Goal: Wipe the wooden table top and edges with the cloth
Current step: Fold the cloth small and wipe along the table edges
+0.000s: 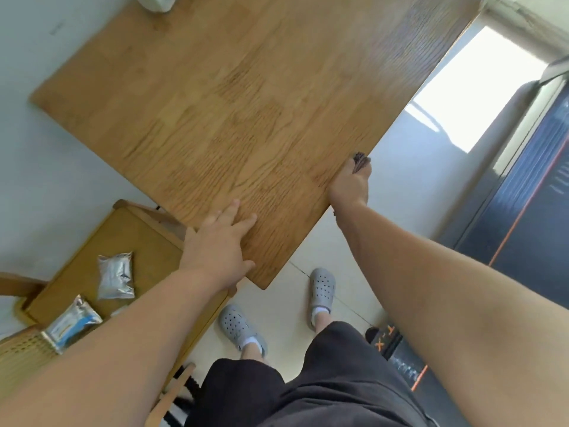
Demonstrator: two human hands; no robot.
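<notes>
Left hand (pixel 220 241): flat, fingers spread, palm down on the counter (pixel 234 97) near its near corner, holding nothing.
Right hand (pixel 349 186): clenched around the cloth (pixel 359 160), on the counter's right edge.
Cloth: dark, bunched, only a bit showing past the fingers, touching the edge.
Chair (pixel 123 241): beside the counter's left edge, two foil packets (pixel 115 276) on its seat.

The person's left hand (pixel 220 245) is lying flat, fingers spread, on the near corner of the light-brown rectangular wooden table (pixel 234 97). Their right hand (pixel 349 188) is gripping a dark crumpled cloth (pixel 359 160) against the table's right edge. Two silvery foil packets (pixel 115 277) are resting on a smaller yellowish wooden seat (pixel 138 238) at the left. Grey perforated clogs (pixel 321 288) are standing on pale floor tiles
</notes>
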